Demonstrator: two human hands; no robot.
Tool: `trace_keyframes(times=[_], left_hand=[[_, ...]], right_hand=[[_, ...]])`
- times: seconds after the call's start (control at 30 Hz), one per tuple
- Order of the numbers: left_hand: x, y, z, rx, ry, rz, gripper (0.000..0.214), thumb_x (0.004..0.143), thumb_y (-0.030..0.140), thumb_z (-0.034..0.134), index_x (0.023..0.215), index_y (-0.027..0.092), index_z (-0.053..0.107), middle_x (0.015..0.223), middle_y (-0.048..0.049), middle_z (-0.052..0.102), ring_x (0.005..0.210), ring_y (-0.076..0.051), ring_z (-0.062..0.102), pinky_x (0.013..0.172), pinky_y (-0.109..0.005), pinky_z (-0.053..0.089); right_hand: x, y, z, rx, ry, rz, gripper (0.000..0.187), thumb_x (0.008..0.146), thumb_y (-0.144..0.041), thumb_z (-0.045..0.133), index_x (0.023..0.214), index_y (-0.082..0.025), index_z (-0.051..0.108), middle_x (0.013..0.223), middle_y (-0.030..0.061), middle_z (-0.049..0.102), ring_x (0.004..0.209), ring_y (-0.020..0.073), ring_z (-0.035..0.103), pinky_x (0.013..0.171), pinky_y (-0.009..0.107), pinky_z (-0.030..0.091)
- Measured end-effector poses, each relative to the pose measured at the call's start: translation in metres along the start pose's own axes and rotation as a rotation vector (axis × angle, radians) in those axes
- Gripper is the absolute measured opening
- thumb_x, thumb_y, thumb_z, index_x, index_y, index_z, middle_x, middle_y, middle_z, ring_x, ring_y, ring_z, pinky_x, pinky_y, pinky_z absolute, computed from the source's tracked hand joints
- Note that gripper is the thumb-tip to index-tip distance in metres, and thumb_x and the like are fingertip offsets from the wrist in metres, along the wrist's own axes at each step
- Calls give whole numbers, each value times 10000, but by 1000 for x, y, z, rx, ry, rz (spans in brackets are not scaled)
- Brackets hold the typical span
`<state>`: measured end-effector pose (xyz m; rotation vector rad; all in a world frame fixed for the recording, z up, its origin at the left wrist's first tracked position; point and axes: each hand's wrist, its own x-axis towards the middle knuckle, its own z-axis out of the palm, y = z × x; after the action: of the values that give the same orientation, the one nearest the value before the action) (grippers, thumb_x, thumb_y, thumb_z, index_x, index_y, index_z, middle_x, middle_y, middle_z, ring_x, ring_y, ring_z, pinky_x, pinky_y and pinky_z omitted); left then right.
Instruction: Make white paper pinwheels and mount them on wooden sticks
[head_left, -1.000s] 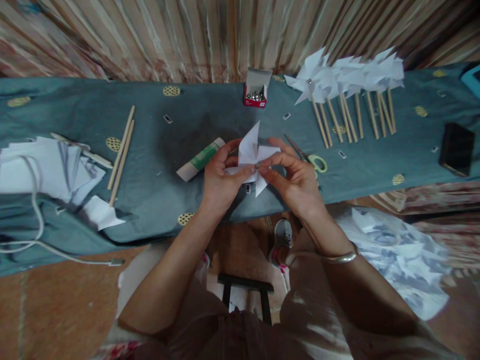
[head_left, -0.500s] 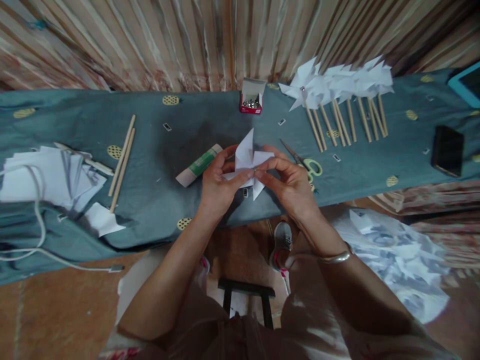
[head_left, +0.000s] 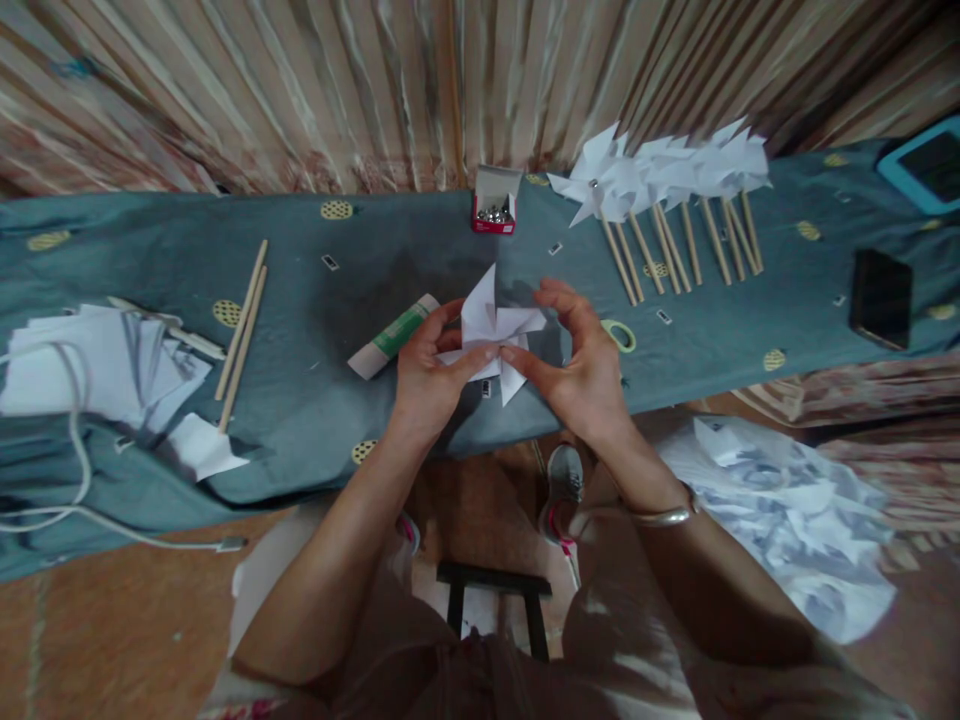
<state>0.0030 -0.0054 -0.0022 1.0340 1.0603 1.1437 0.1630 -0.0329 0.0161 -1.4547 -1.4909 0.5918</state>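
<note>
A white paper pinwheel (head_left: 480, 310) is held over the front part of the table, its blades folded in to the middle. My left hand (head_left: 427, 375) grips it from the left, thumb on the front near the centre and fingers behind. With its thumb tip, my right hand (head_left: 589, 365) presses at the pinwheel's centre, while its other fingers are spread away from the paper. Whatever lies under that thumb is too small to make out. A glue stick (head_left: 394, 335) lies by my left hand. Scissors (head_left: 619, 336) with a pale green handle are partly hidden behind my right hand.
A red box (head_left: 495, 215) of shiny tacks stands at the back. Finished pinwheels (head_left: 667, 175) on sticks lie at right, near a phone (head_left: 881, 298) and a blue-edged tablet (head_left: 926, 165). At left are wooden sticks (head_left: 244, 330), paper sheets (head_left: 71, 360) and a white cable (head_left: 79, 450).
My right fingers have lifted and spread off the pinwheel, leaving the thumb at its centre. My left hand keeps its grip. The whole view has shifted slightly.
</note>
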Motion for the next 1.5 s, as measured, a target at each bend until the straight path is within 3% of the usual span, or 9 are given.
trace_keyframes(times=[0.2,0.53,0.73,1.0,1.3,1.5], left_hand=[[-4,2,-1,-4,-42,-26,574,621,327,858,1135,192,639,812,6,745,679,-158,682,636,-260,541],[-8,0,-4,45,-152,-86,594,611,350,873,1134,181,647,772,0,744,643,-163,680,598,-251,520],[-8,-3,-3,63,-172,-81,618,625,332,867,1171,161,634,800,-12,758,675,-163,694,635,-251,534],[-9,-1,-1,69,-164,-130,617,594,316,878,1143,152,651,798,-15,758,671,-172,693,635,-266,547],[-9,0,-2,110,-159,-76,325,610,362,853,836,160,737,744,-10,736,639,-152,644,603,-252,508],[-9,-1,-3,106,-137,-111,278,595,344,860,767,156,748,687,11,701,609,-126,588,599,-238,462]], right_hand=[[5,-6,-14,-33,-160,-14,400,755,-377,794,1116,-240,691,1147,47,732,1095,272,665,1014,479,497],[7,-1,-23,172,-346,141,256,713,-396,820,873,-208,755,851,8,755,799,194,674,761,337,531],[11,0,-28,211,-352,208,259,675,-377,839,830,-186,757,807,11,743,747,168,640,696,297,500],[11,2,-24,354,-455,380,314,631,-429,855,759,-166,740,718,2,689,659,131,572,616,263,453],[10,6,-18,448,-465,449,377,555,-473,890,720,-183,717,688,-21,677,620,113,560,595,251,456],[11,7,-15,466,-441,457,319,560,-405,884,721,-180,725,674,-29,679,620,104,557,607,244,445]])
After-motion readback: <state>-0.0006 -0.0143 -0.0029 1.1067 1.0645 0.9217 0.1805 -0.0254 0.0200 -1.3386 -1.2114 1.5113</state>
